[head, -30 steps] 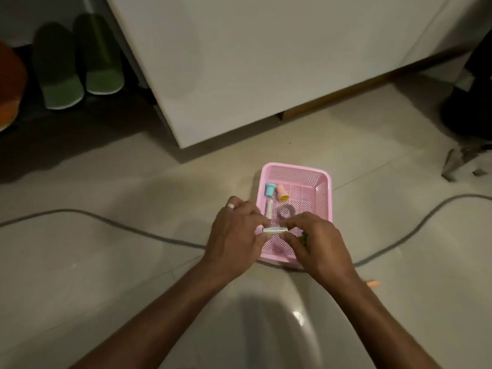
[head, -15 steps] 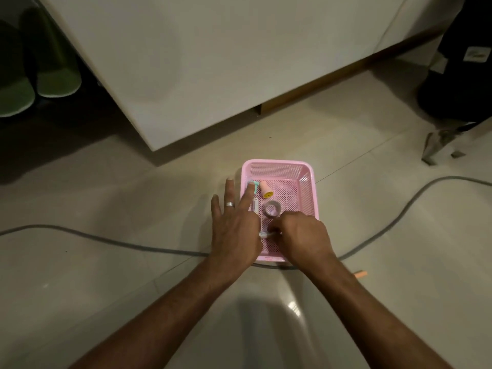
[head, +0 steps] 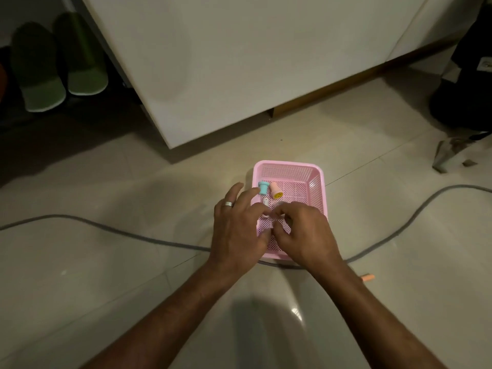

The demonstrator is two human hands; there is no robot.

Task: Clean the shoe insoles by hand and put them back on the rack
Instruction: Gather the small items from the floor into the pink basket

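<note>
- Pink basket (head: 316,179): a perforated plastic tray resting on the tiled floor (head: 106,262), in front of a white cabinet (head: 226,62).
- Basket contents: a small blue cap-shaped piece (head: 263,188) and a pink piece with a yellow end (head: 275,190) lie side by side near the far left corner; a small white item (head: 265,201) lies just nearer, partly hidden by the fingers.
- Left hand (head: 237,230): placed over the basket's left edge, a ring (head: 229,204) on one finger; the fingers are fairly straight and spread, the tips close to the blue piece and the white item. Its grip is wide and nothing is seen held in it.
- Right hand (head: 303,233): over the near part of the basket, fingers curled inward towards the left hand; whether this grip holds anything cannot be told, since the fingertips are blurred and hidden.
- Grey cable (head: 106,227): runs across the floor and passes beside the near end of the basket.
- Orange stub (head: 368,277): lies on the floor to the right of the right forearm.
- Green slippers (head: 61,67): a pair stands side by side in the dark recess at upper left, well apart from the hands; no insoles can be made out as separate things.
</note>
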